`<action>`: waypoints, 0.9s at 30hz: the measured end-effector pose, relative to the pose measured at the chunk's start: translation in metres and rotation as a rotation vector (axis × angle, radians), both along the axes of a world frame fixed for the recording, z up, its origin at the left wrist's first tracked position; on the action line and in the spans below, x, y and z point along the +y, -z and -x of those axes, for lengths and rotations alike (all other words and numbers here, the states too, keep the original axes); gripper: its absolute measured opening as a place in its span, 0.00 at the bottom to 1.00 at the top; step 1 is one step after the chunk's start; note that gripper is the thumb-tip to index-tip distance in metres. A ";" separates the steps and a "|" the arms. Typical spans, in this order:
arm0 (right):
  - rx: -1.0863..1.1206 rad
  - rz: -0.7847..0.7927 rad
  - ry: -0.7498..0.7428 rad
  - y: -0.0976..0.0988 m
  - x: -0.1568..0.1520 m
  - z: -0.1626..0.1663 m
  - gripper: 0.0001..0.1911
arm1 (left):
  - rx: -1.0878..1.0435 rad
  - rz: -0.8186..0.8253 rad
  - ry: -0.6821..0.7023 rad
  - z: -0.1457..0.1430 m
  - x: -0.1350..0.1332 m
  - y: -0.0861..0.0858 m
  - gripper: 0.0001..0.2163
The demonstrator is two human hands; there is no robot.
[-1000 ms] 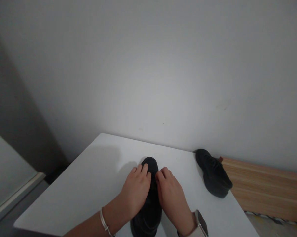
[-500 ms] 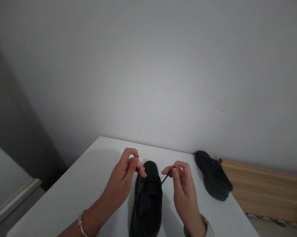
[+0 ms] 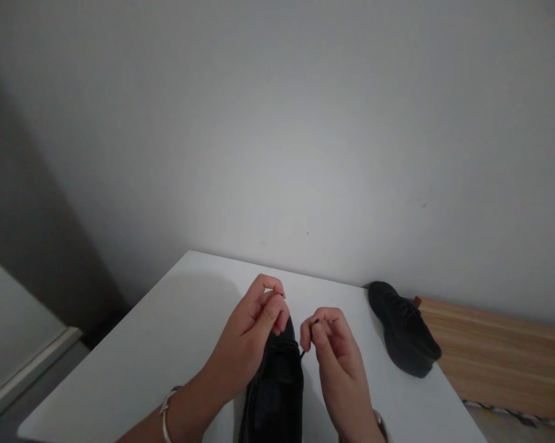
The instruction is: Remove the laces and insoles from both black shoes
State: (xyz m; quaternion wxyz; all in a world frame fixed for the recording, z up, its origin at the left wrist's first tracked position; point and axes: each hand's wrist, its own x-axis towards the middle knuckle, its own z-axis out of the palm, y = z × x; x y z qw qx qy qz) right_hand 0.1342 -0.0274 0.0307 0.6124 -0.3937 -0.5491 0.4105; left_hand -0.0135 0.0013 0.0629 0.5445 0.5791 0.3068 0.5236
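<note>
A black lace-up shoe (image 3: 277,400) rests on the white table, its toe pointing toward the wall and partly covered by my left hand. My right hand (image 3: 339,363) is just right of the shoe, thumb and fingers pinched on a black shoelace (image 3: 302,355) that runs up from the shoe's side. Over the toe, my left hand (image 3: 252,335) is closed in a pinch too. A small dark bit shows at its fingertips, apparently lace; most of it is hidden by the fingers.
Another black laced shoe (image 3: 404,329) stands at the right edge of the white table (image 3: 185,320). Beyond that edge is a wooden board (image 3: 503,357). A pale wall (image 3: 305,154) rises behind the table.
My left hand has moved right over the shoe's toe, closer to my right hand. My right hand has shifted slightly down and left, still pinching the lace, and its fingers have curled in more.
</note>
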 end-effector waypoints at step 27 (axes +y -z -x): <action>-0.019 -0.040 0.004 0.005 0.000 -0.012 0.07 | 0.338 -0.093 0.026 0.011 -0.008 0.034 0.07</action>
